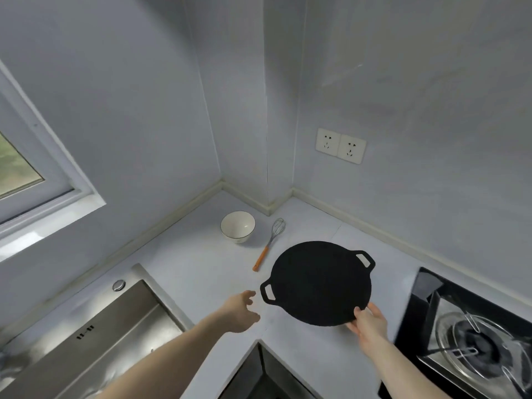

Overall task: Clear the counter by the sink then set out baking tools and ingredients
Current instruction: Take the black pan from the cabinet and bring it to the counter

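**A:** Status on the griddle pan (319,283)?

**B:** Right hand (368,321) pinches its near rim, thumb on top, fingers under. Pan's tilted, far edge up. Can't tell if the near edge touches the counter (201,266). Left hand (240,311) is loose, fingers relaxed, holding nothing, just beside the pan's left loop handle.

**A:** One-hand rim grip on that? Looks heavy.

**B:** Agreed, my read too. Better: left hand takes the loop handle, level it, then move. Rim pinch alone invites a slip.

**B:** Watch the whisk (270,244), it lies just off the pan's far-left edge, orange handle toward the pan. Bowl (237,226) sits beyond the whisk, toward the corner.

**A:** Pan's look?

**B:** Round, flat, matte black, two small loop handles on opposite sides. Surface looks dry, nothing on it.

**A:** Surroundings?

**B:** Sink (115,326) well left of the pan, gas hob (472,341) just right of it.
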